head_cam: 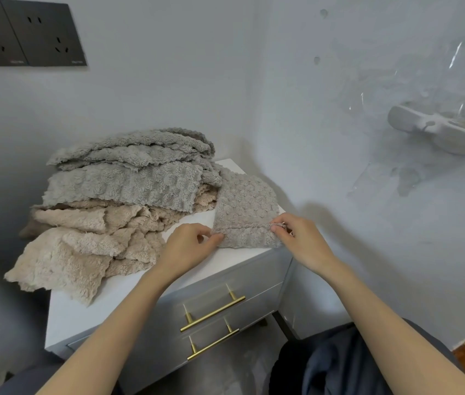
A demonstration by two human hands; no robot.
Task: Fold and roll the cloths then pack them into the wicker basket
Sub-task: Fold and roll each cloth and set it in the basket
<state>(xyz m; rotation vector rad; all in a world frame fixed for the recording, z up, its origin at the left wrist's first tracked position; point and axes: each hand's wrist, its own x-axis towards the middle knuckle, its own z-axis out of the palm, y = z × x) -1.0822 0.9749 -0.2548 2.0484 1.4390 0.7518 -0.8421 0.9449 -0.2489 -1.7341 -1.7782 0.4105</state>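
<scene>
Head view: left hand (188, 246) and right hand (302, 240) seemingly pinch grey cloth (245, 206) edges.

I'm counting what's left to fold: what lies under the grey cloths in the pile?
Beige cloths lie under the grey cloths, spilling forward over the white cabinet top. Their number is hidden by the layers above.

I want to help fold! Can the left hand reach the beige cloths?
Probably yes: the beige cloths lie just beside the left hand, nothing between, though it pinches the grey cloth.
</scene>
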